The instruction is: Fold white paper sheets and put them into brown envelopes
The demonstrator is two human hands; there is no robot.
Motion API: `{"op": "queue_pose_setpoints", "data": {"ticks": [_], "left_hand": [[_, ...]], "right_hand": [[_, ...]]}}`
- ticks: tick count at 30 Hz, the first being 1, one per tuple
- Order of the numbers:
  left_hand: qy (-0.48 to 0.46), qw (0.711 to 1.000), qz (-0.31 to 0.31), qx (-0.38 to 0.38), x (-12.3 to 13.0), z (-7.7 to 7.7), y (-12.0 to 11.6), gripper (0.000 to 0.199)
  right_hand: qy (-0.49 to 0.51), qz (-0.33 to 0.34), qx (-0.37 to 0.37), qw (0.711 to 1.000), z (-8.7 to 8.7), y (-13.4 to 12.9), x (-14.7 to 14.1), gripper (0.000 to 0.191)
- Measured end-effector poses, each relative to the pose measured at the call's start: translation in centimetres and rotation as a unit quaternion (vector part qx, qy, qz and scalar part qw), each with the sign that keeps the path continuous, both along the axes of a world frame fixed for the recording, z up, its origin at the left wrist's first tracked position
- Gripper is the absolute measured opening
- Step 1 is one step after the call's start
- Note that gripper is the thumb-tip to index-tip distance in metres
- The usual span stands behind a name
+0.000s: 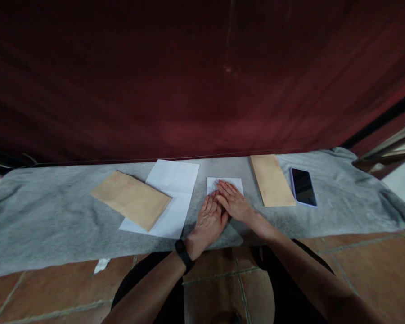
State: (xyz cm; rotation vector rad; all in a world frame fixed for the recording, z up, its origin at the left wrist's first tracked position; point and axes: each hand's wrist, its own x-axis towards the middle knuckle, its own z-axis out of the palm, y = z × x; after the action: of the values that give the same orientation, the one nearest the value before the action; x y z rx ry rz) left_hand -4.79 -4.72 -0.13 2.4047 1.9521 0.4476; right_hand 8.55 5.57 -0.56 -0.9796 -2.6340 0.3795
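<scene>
A small folded sheet of white paper (236, 182) lies on the grey cloth, partly hidden beneath my hands. My left hand (210, 218) rests flat at its lower left, fingers stretched out and pointing away from me. Just right of it, my right hand (232, 200) presses flat on the paper, its fingers reaching up and left, close against the left fingers. Neither hand is gripping anything. To the left, a larger white sheet (178, 180) lies with a brown envelope (131, 198) across its lower left part. On the right is a second brown envelope (273, 181).
A phone with a pale purple edge (303, 186) lies right of the second envelope. The grey cloth (54, 211) covers the long surface, with a dark red hanging (189, 90) behind it. A white scrap (101, 265) is on the tiled floor (64, 288).
</scene>
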Motion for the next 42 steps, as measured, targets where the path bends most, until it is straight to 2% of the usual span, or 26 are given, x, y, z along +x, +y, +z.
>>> {"op": "queue_pose_setpoints", "data": {"ticks": [8, 23, 25, 27, 31, 34, 42], "left_hand": [[0.019, 0.995, 0.098, -0.025, -1.5, -0.9, 3.0, 0.064], [0.050, 0.986, 0.157, -0.033, -1.9, 0.0, 4.6, 0.065], [0.050, 0.987, 0.152, -0.022, -1.6, 0.0, 4.6, 0.064], [0.046, 0.992, 0.119, -0.013, -1.1, 0.0, 4.6, 0.062], [0.035, 0.998, 0.056, -0.019, -0.4, -0.4, 4.5, 0.060], [0.035, 0.998, 0.050, -0.025, -0.3, -0.6, 4.4, 0.059], [0.036, 0.998, 0.052, -0.015, -0.3, -0.8, 4.2, 0.058]], "right_hand": [[-0.033, -0.063, 0.046, 0.996, -1.3, -0.9, 2.7, 0.056], [-0.050, -0.126, 0.076, 0.988, -1.6, -1.7, 5.4, 0.062], [-0.051, -0.132, 0.082, 0.987, -1.5, -1.8, 5.6, 0.062], [-0.047, -0.126, 0.090, 0.987, -1.2, -1.9, 5.7, 0.060], [-0.045, -0.070, 0.090, 0.992, -0.9, -2.6, 5.6, 0.057], [-0.056, -0.037, 0.082, 0.994, -0.9, -3.3, 5.9, 0.058], [-0.091, -0.029, 0.082, 0.992, -1.1, -3.5, 7.4, 0.062]]}}
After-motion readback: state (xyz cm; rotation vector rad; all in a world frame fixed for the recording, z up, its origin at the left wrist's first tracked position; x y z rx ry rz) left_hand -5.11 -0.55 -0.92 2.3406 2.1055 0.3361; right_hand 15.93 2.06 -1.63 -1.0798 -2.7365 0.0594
